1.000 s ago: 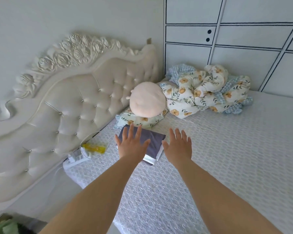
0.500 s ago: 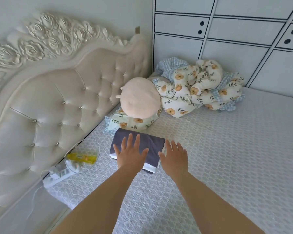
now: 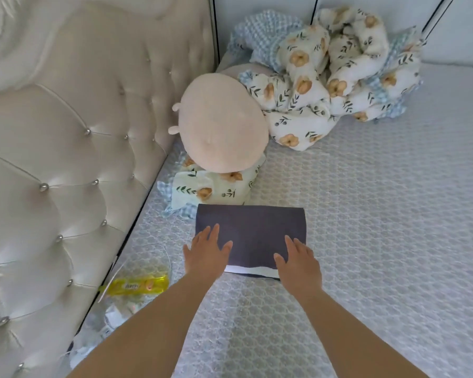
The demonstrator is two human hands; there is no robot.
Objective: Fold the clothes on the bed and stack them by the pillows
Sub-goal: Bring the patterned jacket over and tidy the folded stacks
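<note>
A folded dark grey garment (image 3: 253,230) lies flat on the white patterned bed (image 3: 366,214), with a white layer showing under its near edge. My left hand (image 3: 205,255) rests on its near left corner, fingers straight and spread. On the near right corner lies my right hand (image 3: 298,259), flat as well. Just beyond the garment sits a floral pillow (image 3: 216,186) with a round peach plush cushion (image 3: 221,124) on top of it.
A crumpled floral and blue-check quilt (image 3: 336,69) is heaped at the far corner by the wardrobe. A tufted cream headboard (image 3: 66,148) runs along the left. A clear bag with a yellow packet (image 3: 138,286) lies at the bed's left edge.
The view has tilted down and moved closer to the bed. Both hands now lie flat on the near corners of the grey garment; before, the right hand was beside it.
</note>
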